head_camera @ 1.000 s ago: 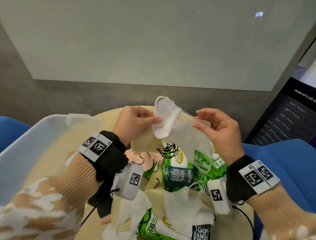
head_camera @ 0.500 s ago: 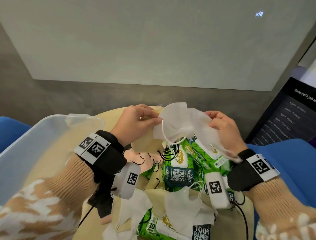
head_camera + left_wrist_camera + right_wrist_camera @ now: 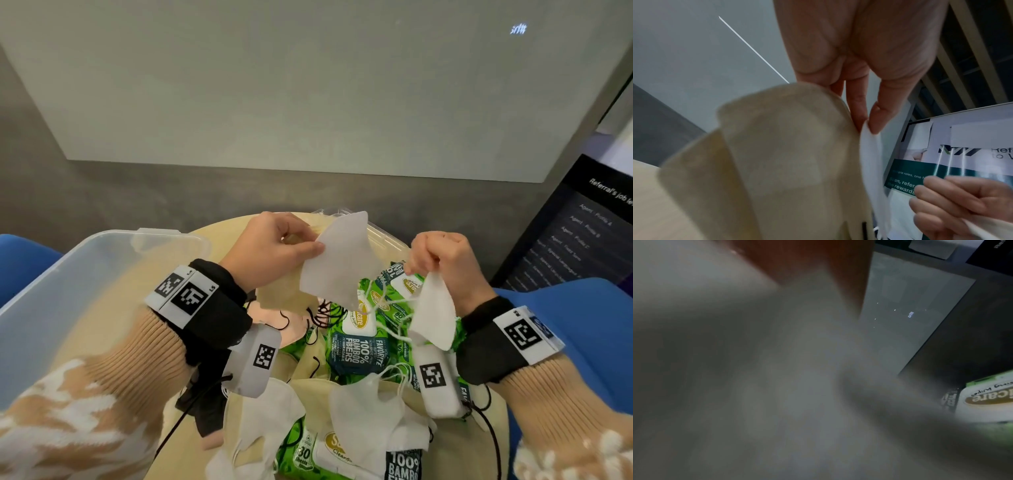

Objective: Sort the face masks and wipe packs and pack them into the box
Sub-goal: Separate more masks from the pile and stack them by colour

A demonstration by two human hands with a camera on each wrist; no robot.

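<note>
My left hand (image 3: 308,245) pinches the edge of a white face mask (image 3: 337,263) held above the table; the left wrist view shows thumb and finger (image 3: 873,120) pinching that white edge (image 3: 871,162), with a cream mask (image 3: 777,154) against the same fingers. My right hand (image 3: 423,267) grips a second white mask (image 3: 433,315) to the right and lower. White ear loops (image 3: 387,303) stretch tangled between the two masks. Green wipe packs (image 3: 356,346) lie underneath. The clear plastic box (image 3: 68,291) stands at the left. The right wrist view is blurred by white fabric.
Several loose masks lie on the round table: white ones (image 3: 370,421) (image 3: 267,425), a pink one (image 3: 270,317), a black one (image 3: 205,411). Another wipe pack (image 3: 325,455) sits at the front. A clear lid (image 3: 380,229) lies behind. Blue chairs (image 3: 582,325) flank the table; a dark screen (image 3: 575,240) stands at the right.
The two white masks, bunched together before, have been pulled apart. My right hand moved down and right with one mask, and the ear loops now stretch between them.
</note>
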